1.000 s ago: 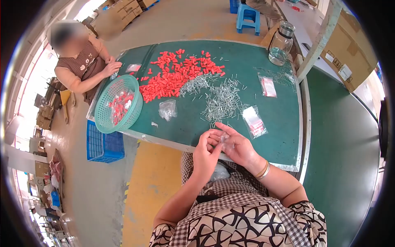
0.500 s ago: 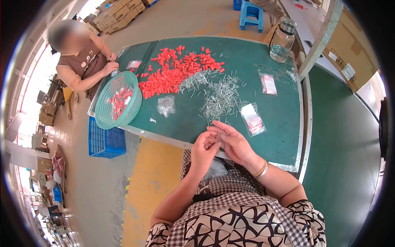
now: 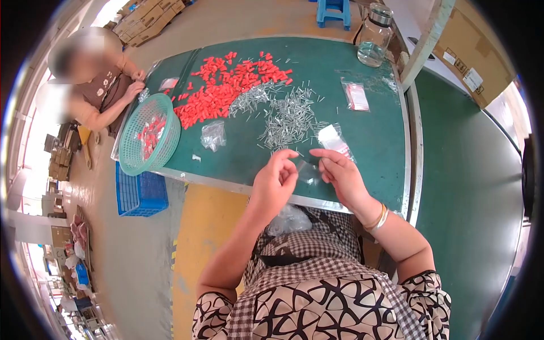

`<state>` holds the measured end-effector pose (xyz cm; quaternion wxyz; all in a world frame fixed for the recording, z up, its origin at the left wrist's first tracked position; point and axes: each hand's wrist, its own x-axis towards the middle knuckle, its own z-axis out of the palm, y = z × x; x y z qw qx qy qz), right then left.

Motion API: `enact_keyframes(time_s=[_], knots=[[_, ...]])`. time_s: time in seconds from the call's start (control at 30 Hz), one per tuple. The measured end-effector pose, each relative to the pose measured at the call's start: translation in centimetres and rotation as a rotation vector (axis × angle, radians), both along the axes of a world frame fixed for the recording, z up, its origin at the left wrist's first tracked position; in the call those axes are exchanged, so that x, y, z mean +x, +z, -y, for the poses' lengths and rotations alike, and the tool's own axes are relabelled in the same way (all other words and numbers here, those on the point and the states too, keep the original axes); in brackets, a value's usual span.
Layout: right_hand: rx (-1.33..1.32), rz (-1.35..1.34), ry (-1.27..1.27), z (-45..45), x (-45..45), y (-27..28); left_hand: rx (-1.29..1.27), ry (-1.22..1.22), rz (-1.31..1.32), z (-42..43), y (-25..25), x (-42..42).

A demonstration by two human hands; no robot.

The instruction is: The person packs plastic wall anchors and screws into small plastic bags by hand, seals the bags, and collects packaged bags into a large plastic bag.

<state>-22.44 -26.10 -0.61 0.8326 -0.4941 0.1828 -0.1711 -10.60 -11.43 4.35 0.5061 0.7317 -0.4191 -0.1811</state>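
Between my two hands, over the table's near edge, is a small clear plastic bag (image 3: 308,173). My left hand (image 3: 276,177) has its fingers curled at the bag's left side. My right hand (image 3: 341,175) pinches at its right side, index finger pointing left. Just beyond the hands lies a pile of silver screws (image 3: 288,120), with a heap of red plugs (image 3: 218,93) to its left. A filled bag with a white label (image 3: 333,139) is partly behind my right hand. A crumpled clear bag (image 3: 213,136) lies further left.
A green basket (image 3: 168,148) holding red packets stands on the green table (image 3: 238,164) at left, above a blue crate (image 3: 141,192). Beyond it sits a co-worker (image 3: 101,90). A glass bottle (image 3: 374,37) and another filled packet (image 3: 356,97) are at right. Clear bags (image 3: 288,220) lie on my lap.
My hands have moved apart, and the clear bag now shows between them. The view has shifted, so the table and its contents appear higher and further left.
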Motion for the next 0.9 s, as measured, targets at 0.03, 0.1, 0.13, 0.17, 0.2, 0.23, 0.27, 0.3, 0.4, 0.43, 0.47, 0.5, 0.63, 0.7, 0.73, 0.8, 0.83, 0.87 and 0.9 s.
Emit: enact_keyframes(time_s=[0.03,0.1,0.13,0.17,0.2,0.23,0.27,0.3,0.4,0.43,0.47,0.5,0.63,0.7,0.73,0.8,0.83,0.87,0.9], knots=[[-0.166,-0.035,-0.039,-0.3,-0.6,1.0,0.12,-0.099,0.024,0.1,0.9,0.0],[-0.428,-0.217,-0.002,-0.4,-2.6,3.2,0.143,-0.314,0.143,0.7,1.1,0.0],[-0.613,-0.22,0.011,-0.3,-3.3,3.6,0.152,-0.42,0.203,1.0,1.3,-0.1],[-0.796,-0.225,0.024,-0.3,-3.9,3.9,0.186,-0.476,0.285,1.3,1.8,-0.4],[-0.977,-0.23,0.039,-0.3,-4.5,4.1,0.215,-0.509,0.306,1.7,2.3,-0.7],[-0.935,-0.247,0.047,-0.6,-4.8,4.5,0.245,-0.543,0.329,2.1,2.7,-0.9],[-0.923,-0.223,0.045,-0.6,-5.2,3.9,0.275,-0.577,0.353,2.6,2.9,-1.1],[-0.911,-0.198,0.043,-0.6,-5.3,3.1,0.28,-0.598,0.376,3.0,2.9,-1.1],[-0.77,-0.18,0.055,-0.2,-5.7,2.7,0.257,-0.583,0.299,3.9,2.8,-0.9],[-0.67,-0.206,0.072,0.2,-5.7,2.5,0.225,-0.532,0.176,4.1,2.7,-0.7],[-0.571,-0.229,0.088,0.6,-5.5,2.2,0.191,-0.478,0.055,4.4,2.6,-0.6],[-0.397,-0.21,0.059,0.8,-5.5,1.5,0.116,-0.375,-0.088,4.3,2.6,-0.9],[-0.256,-0.198,0.018,1.2,-5.3,0.7,0.077,-0.254,-0.424,3.8,-1.8,-1.8],[-0.327,-0.184,0.007,1.0,-5.2,0.4,0.077,-0.212,-0.524,3.9,-2.2,-1.9],[-0.362,-0.176,-0.002,1.0,-5.1,0.3,0.078,-0.194,-0.572,4.0,-2.4,-2.0],[-0.492,-0.207,-0.019,1.4,-5.2,0.1,0.044,-0.192,-0.544,4.4,-2.5,-2.2],[-0.537,-0.224,-0.048,1.4,-5.4,0.6,0.032,-0.188,-0.519,4.6,-2.4,-2.4],[-0.583,-0.243,-0.079,1.6,-5.4,0.8,0.018,-0.185,-0.494,4.9,-2.4,-2.6],[-0.536,-0.242,-0.086,1.7,-5.4,0.7,0.04,-0.183,-0.467,5.0,-2.4,-3.0]])
